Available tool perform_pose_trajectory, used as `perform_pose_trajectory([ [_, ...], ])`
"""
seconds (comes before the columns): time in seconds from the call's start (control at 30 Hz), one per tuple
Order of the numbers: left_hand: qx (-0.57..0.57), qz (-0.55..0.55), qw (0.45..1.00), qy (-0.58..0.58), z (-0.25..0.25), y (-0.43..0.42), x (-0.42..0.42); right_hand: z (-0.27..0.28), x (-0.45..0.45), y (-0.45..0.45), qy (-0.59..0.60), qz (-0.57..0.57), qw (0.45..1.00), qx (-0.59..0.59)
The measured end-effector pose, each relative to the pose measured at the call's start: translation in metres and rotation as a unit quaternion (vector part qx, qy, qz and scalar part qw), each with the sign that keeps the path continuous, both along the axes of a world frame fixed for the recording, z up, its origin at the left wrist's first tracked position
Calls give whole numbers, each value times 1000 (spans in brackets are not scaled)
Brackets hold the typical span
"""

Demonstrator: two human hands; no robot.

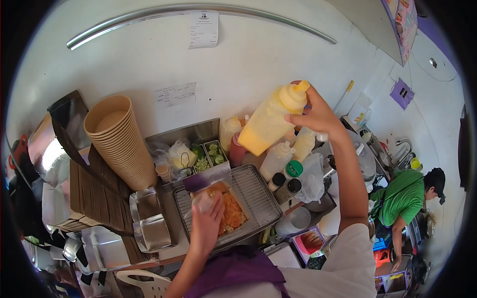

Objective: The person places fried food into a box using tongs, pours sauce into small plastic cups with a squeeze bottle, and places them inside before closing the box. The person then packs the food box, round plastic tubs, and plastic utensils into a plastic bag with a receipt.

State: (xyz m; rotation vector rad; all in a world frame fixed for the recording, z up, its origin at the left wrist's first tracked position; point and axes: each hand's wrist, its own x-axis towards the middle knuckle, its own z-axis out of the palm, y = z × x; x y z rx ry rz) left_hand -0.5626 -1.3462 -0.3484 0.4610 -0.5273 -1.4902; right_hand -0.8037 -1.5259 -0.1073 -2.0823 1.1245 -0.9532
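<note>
At ten o'clock from our rack tray [257, 193] stand stacked paper cups [120, 146]; at eight o'clock our left hand [207, 217] bends over the orange-topped food [233, 211], beside something pale and blurred [202, 201], though we cannot tell whether it grips that; a light touch serves us best. At one o'clock the yellow sauce bottle [268, 121] hangs tilted in our right hand [320, 115]'s grip, best held firmly, nozzle [302, 86] up
</note>
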Motion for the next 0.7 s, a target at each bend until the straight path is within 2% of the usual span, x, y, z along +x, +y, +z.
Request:
perform_pose_trajectory([
  [0.1, 6, 26, 998, 59, -2, -43, -21, -3, 11, 55, -50, 53, 997, 13],
  [0.17, 22, 38, 995, 93, -3, -41, -28, -22, 20, 84, -86, 76, 993, 28],
  [0.27, 94, 71, 982, 144, 37, -15, -31, -47, 33, 121, -140, 89, 983, 76],
  [0.37, 72, 5, 984, 164, 27, -2, -11, -61, 45, 146, -201, 93, 966, 137],
  [0.43, 106, -9, 980, 168, 21, -2, -3, -74, 51, 148, -261, 88, 948, 159],
  [0.53, 119, -82, 974, 175, 23, 1, 2, -70, 57, 145, -193, 161, 968, 25],
  [0.63, 137, -175, 953, 205, 26, 6, 8, -48, 59, 138, -113, 297, 948, -12],
  [0.67, 146, -205, 943, 220, 26, 8, 8, -42, 61, 139, -117, 333, 936, 21],
  [0.7, 144, -172, 952, 206, 25, 11, 7, -42, 65, 137, -128, 348, 928, 30],
])
